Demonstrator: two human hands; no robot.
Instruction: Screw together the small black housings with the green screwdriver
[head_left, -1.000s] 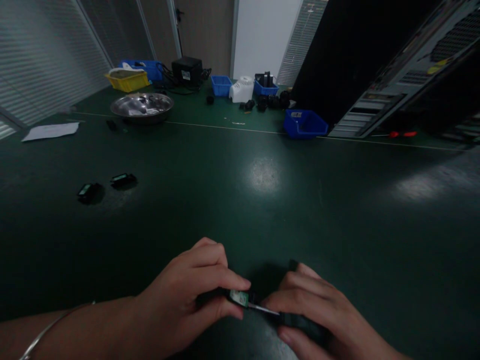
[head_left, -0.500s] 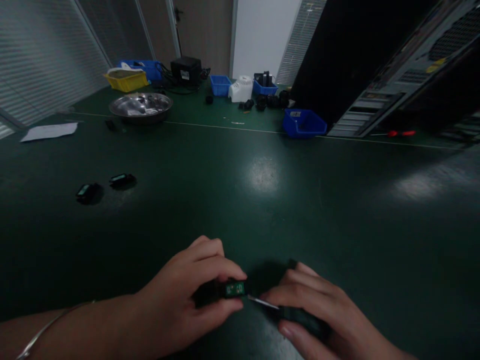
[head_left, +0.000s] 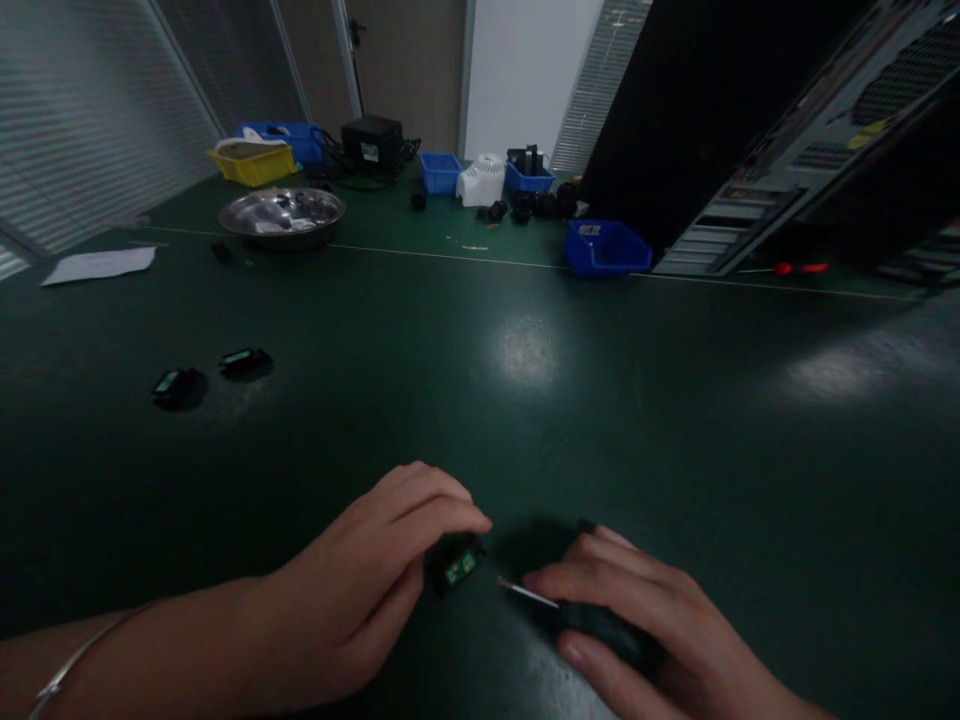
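My left hand (head_left: 397,570) hovers around a small black housing (head_left: 441,580) with a green circuit board (head_left: 460,568) in its face. The fingers reach over the housing and the thumb is drawn back from it, so the hand is open. Whether a fingertip still touches it is hard to see. My right hand (head_left: 637,620) is closed round the dark handle of a screwdriver (head_left: 529,592). Its metal tip points left, a short gap from the housing. Farther left lie two similar black housings with pale green faces, one housing (head_left: 177,386) nearer me and another housing (head_left: 244,362) beyond.
At the back left stand a metal bowl (head_left: 281,240) with small parts, a yellow bin (head_left: 256,168) and a black box (head_left: 371,142) with cables. A blue bin (head_left: 607,248) sits by the computer case (head_left: 739,215). Paper (head_left: 101,264) lies at the left of the green tabletop (head_left: 600,420).
My left thumb has come away from the housing and the index finger has lifted. The housing has turned so that its board sits at a slant. My right hand has hardly moved.
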